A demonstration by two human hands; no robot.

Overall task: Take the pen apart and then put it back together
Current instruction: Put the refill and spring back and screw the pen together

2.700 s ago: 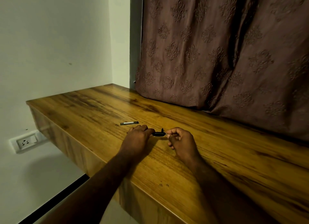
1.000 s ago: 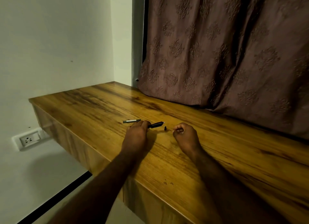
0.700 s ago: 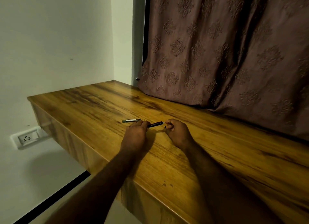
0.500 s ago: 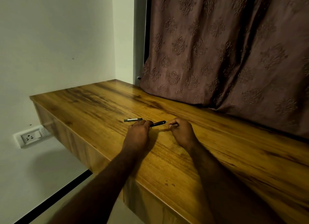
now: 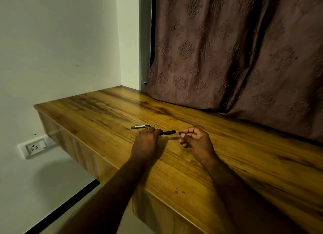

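While your left hand [image 5: 146,137] clamps the pen barrel [image 5: 168,133], your right hand [image 5: 195,139] pinches a small tip piece [image 5: 181,133] just right of it; cap [image 5: 140,127] lies on the table [image 5: 227,164] beyond the left grip.

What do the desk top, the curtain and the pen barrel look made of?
Desk: wood or wood-look laminate, glossy; streaked grain and sheen.
Curtain: brownish-mauve woven fabric, matte; folds and raised floral motifs.
Pen barrel in the left hand: probably black plastic, slight gloss; too small to confirm.

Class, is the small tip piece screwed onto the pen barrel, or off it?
Off: the tip piece, pinched in the right hand, sits apart from the pen barrel.
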